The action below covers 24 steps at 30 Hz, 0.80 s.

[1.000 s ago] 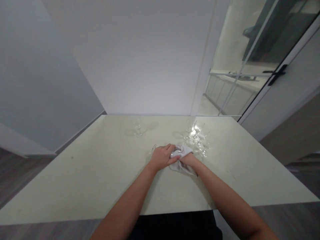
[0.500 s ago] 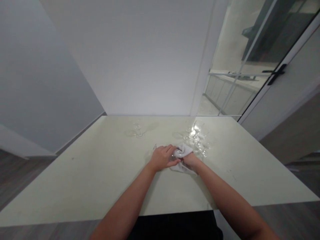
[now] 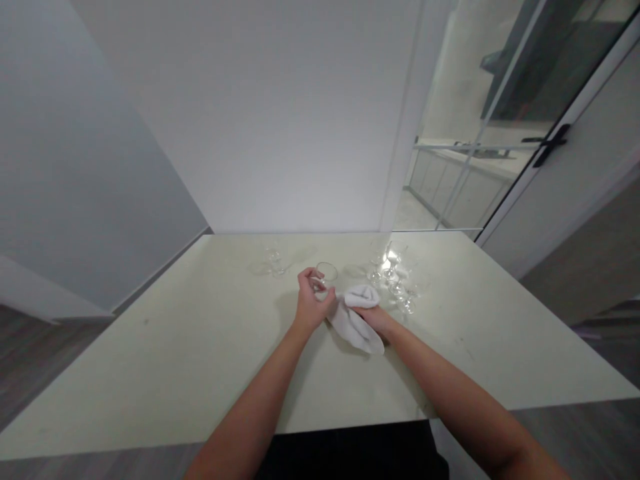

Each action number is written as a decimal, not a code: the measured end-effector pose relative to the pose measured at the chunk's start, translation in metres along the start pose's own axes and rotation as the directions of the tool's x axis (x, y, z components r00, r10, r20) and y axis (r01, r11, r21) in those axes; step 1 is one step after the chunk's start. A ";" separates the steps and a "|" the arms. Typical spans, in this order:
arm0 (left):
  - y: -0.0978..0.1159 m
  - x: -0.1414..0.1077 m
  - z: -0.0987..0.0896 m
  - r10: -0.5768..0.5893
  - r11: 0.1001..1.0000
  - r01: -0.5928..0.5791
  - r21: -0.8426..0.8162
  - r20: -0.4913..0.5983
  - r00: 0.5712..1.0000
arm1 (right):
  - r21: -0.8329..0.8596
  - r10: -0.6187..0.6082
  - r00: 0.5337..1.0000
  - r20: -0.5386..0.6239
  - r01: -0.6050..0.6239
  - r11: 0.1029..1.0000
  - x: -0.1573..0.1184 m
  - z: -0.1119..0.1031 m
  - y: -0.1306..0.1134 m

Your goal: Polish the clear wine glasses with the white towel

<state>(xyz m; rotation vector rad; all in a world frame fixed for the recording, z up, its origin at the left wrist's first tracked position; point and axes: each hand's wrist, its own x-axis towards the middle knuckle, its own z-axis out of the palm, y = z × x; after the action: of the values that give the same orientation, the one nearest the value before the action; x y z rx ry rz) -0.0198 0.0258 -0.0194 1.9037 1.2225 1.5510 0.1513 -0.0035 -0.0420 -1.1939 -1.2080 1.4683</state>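
Note:
Near the middle of the pale table, my left hand grips a clear glass whose round rim faces up. A white cloth hangs between my hands, its left end touching my left thumb. My right hand is wrapped in part by the cloth and holds it in a bunch; some of its fingers are hidden. Just beyond my right hand stand several clear glasses, close together. Another clear glass stands alone to the back left.
A white panel rises behind the table's back edge. At the right is a glass-paned door with a black handle. A grey wall lies to the left.
My left hand has turned and moved slightly up with the glass, whose rim now shows upright. The cloth has come away from the glass's bowl and hangs lower between my hands.

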 end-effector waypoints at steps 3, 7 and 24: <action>-0.008 0.002 0.008 -0.104 0.971 0.106 -0.214 0.021 0.994 | -0.194 0.013 0.920 0.393 0.069 0.979 -0.007 -0.001 -0.005; -0.013 0.000 0.017 -0.169 0.868 0.223 -0.443 0.160 0.973 | -0.249 0.095 0.729 0.678 0.106 0.963 -0.013 0.002 -0.003; -0.014 -0.005 0.033 -0.094 0.946 0.200 -0.256 0.373 0.923 | -0.346 0.287 0.598 0.748 -0.017 0.938 -0.020 0.000 0.005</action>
<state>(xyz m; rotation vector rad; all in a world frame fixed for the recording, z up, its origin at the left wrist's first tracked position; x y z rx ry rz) 0.0054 0.0361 -0.0430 1.7557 0.9012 1.1649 0.1548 -0.0240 -0.0435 -0.8286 -2.0374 2.1178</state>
